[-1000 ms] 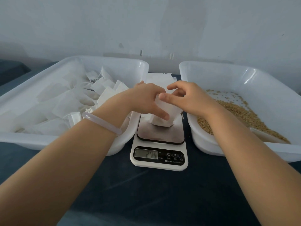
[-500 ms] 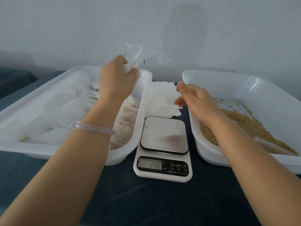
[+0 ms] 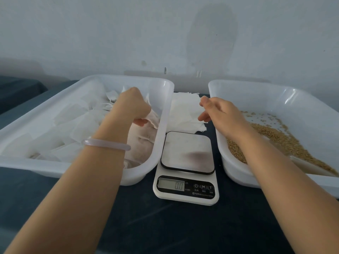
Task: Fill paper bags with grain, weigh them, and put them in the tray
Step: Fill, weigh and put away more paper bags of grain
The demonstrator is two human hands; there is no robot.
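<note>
My left hand (image 3: 132, 105) is inside the left white tray (image 3: 163, 114), near its right wall, gripping a filled white paper bag (image 3: 153, 119) that lies on several other filled bags (image 3: 60, 129). My right hand (image 3: 220, 112) hovers with relaxed fingers over the gap between the trays, just above a stack of empty paper bags (image 3: 185, 110), holding nothing. The kitchen scale (image 3: 187, 165) stands between the trays with a bare platform; its display reads 0.0. Brown grain (image 3: 275, 138) lies in the right white tray (image 3: 293, 99).
A white scoop (image 3: 308, 166) lies partly buried in the grain at the right tray's near side. Dark blue cloth (image 3: 165, 226) covers the table in front of the scale. A pale wall rises close behind both trays.
My left hand lifted the filled bag off the scale, swung it up and left, and has lowered it into the left tray. The right hand let go and drew back. The display dropped to 0.0.
</note>
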